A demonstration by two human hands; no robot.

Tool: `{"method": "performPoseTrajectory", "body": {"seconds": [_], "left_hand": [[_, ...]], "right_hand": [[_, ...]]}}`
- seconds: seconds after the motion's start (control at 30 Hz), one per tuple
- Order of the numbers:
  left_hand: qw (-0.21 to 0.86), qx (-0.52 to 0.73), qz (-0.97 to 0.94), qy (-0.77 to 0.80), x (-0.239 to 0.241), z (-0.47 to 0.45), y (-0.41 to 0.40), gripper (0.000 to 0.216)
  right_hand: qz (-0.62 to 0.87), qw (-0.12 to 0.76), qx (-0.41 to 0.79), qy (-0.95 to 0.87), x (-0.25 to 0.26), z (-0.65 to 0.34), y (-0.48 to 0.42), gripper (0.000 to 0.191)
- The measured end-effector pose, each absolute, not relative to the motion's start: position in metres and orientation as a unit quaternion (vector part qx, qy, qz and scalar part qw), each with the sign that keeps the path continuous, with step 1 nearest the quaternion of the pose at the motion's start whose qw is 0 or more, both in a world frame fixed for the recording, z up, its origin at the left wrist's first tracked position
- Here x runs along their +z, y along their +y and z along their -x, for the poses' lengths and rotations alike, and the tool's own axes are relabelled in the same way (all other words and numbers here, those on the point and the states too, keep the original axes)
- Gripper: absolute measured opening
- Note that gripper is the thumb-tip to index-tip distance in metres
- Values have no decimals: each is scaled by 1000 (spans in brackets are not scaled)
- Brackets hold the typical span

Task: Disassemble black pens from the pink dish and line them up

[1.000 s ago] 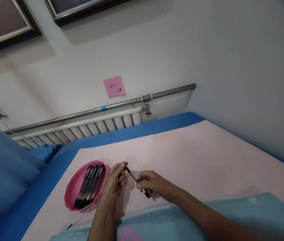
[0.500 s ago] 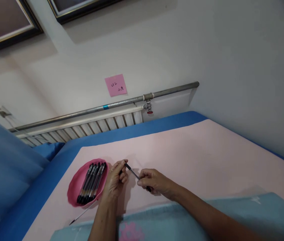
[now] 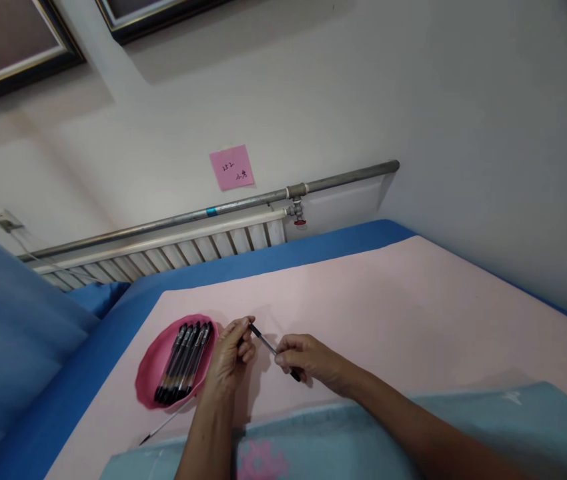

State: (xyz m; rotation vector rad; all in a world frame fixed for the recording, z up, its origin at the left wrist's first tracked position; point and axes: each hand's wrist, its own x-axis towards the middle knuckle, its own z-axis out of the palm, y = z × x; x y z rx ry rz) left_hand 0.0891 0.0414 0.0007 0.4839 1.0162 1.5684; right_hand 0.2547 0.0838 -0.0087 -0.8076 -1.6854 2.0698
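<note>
My left hand (image 3: 233,357) pinches one black end of a slim pen (image 3: 265,342) between thumb and fingertips, its other fingers curled in. My right hand (image 3: 308,360) is closed around the pen nearer its opposite end, so the black tip pokes out below my fingers. The pen slants between my two hands, above the pink mat (image 3: 363,300), its middle bare to view. Just beside my left hand sits a pink scalloped bowl (image 3: 144,377), where a bundle of clear-barrelled pens (image 3: 183,363) with black ends lies side by side, against the bowl's right side. A thin white refill-like stick (image 3: 166,424) with a dark tip lies on the mat between the bowl and the light-blue cloth (image 3: 323,433) in front of me; my left forearm is near it. Blue covering (image 3: 273,259) borders the mat at the far edge, below the white radiator (image 3: 203,249).
</note>
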Motion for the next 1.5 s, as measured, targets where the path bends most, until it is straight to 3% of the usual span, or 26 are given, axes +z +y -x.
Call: {"method": "performPoseTrajectory", "body": {"seconds": [0.33, 0.6, 0.73, 0.93, 1.13, 1.3, 1.5], "left_hand": [[600, 627, -252, 428, -4, -100, 41, 26], [591, 601, -279, 459, -6, -106, 40, 27], [583, 605, -274, 467, -5, -107, 40, 28], [584, 599, -280, 472, -4, -106, 40, 29], [574, 605, -280, 476, -3, -107, 40, 29], [568, 600, -286, 486, -1, -107, 39, 27], [551, 622, -276, 483, -4, -106, 41, 28]], "right_hand": [[229, 210, 800, -514, -8, -249, 80, 30], [268, 250, 767, -526, -12, -248, 83, 14], [302, 269, 742, -535, -9, -247, 80, 14], [252, 223, 806, -487, -10, -247, 80, 23], [290, 269, 769, -503, -14, -246, 83, 17], [248, 211, 825, -461, -9, -248, 79, 26], [303, 259, 760, -514, -11, -245, 79, 13]]}}
